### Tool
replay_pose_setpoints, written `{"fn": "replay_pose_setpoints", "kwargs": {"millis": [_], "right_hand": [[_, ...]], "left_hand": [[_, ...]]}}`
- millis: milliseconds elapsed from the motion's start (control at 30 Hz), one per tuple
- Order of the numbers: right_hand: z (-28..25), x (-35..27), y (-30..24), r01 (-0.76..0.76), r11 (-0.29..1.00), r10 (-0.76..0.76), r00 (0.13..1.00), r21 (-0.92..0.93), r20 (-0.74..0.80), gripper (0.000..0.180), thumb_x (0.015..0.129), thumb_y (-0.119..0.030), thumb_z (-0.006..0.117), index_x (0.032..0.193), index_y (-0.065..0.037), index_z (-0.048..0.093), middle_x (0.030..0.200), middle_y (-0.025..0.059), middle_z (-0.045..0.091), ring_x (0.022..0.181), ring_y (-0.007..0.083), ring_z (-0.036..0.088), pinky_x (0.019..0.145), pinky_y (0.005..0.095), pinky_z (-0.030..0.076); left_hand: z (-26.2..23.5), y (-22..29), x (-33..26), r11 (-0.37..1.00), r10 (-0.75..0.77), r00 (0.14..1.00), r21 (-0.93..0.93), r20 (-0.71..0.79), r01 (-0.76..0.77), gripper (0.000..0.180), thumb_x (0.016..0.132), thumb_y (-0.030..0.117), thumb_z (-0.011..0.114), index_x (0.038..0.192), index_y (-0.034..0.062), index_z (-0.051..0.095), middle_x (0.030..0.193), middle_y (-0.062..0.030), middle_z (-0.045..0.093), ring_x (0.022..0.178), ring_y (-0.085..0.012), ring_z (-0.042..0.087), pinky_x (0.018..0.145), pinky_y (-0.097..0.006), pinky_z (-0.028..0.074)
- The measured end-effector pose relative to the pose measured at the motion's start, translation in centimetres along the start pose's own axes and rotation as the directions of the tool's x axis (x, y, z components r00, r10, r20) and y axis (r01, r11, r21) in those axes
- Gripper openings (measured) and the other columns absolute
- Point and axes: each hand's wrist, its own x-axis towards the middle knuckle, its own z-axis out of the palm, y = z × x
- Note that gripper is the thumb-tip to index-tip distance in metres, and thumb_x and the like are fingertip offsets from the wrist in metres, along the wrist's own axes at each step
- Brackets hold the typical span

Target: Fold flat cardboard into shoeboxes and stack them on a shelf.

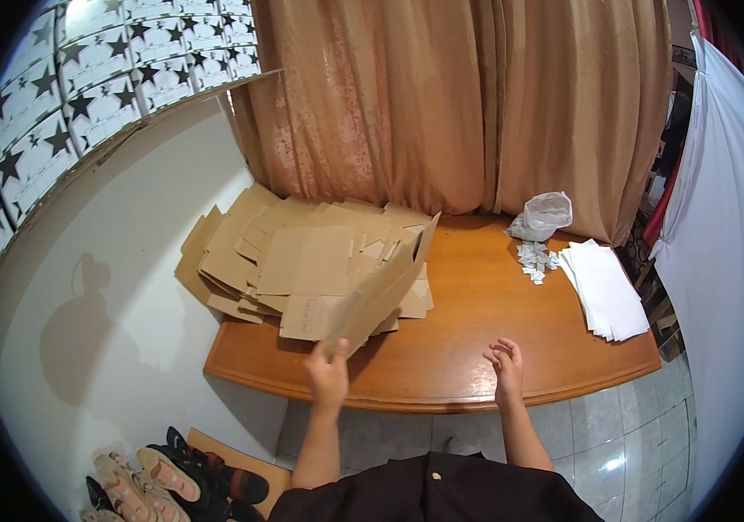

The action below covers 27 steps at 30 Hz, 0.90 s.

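A flat piece of brown cardboard (379,296) is tilted up above the wooden table, its near corner pinched in my left hand (328,374). Behind and under it lies a heap of flattened cardboard boxes (307,261) that covers the table's left side. My right hand (506,367) is raised over the front edge of the table with loosely curled fingers apart and nothing between them. Some distance beyond it are small folded white-grey packets (534,259), a clear plastic bag (542,216) and a stack of white sheets (603,289).
The curved wooden table (472,300) stands against brown curtains (442,104) at the back and a white wall (120,287) on the left. A white cloth (720,217) hangs at the right. Several shoes (172,478) sit on the floor at the lower left.
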Motion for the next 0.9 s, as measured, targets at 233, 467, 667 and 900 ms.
{"fn": "replay_pose_setpoints", "kwargs": {"millis": [233,467,667,900], "right_hand": [[-4.3,7.6,-4.8,0.069,0.967,-0.083,0.995,-0.243,-0.047,0.039,0.088,-0.029,0.049,0.124,-0.014,0.045,0.117,0.005,0.052,0.109,0.0166,0.048,0.093,0.0339,0.03],[-5.5,15.8,-8.6,0.129,0.987,-0.126,0.991,-0.092,0.035,0.043,0.096,-0.036,0.038,0.126,-0.006,0.043,0.123,0.0052,0.05,0.116,0.0171,0.045,0.101,0.0335,0.028],[-6.8,19.0,-7.9,0.092,0.996,-0.092,0.993,-0.007,-0.079,0.041,0.095,-0.035,0.041,0.117,-0.002,0.051,0.117,0.0069,0.054,0.112,0.0159,0.047,0.097,0.0297,0.033],[-8.8,21.6,-6.7,0.023,0.999,-0.023,1.0,0.024,0.005,0.032,0.09,-0.029,0.05,0.103,-0.002,0.059,0.098,0.0056,0.062,0.093,0.0136,0.055,0.084,0.0272,0.04]], "left_hand": [[2.5,-1.7,4.3,0.922,0.014,0.989,-0.381,-0.146,-0.069,0.028,0.089,0.023,0.061,0.095,-0.0039,0.061,0.094,-0.0073,0.063,0.084,-0.011,0.055,0.075,-0.026,0.044],[8.7,-4.1,4.7,0.88,-0.042,0.999,-0.475,-0.034,0.021,0.026,0.089,0.026,0.061,0.079,0.0029,0.058,0.077,0.0015,0.056,0.073,-0.0056,0.046,0.069,-0.021,0.038],[13.8,-4.3,5.7,0.857,-0.15,0.989,-0.502,-0.021,0.119,0.025,0.093,0.023,0.054,0.08,0.0031,0.059,0.078,0.0009,0.057,0.073,-0.0065,0.046,0.069,-0.022,0.038],[17.5,-10.7,6.7,0.817,-0.128,0.986,-0.552,0.108,0.167,0.03,0.092,0.027,0.051,0.098,-0.001,0.06,0.096,-0.0073,0.063,0.088,-0.0135,0.056,0.081,-0.027,0.042]]}}
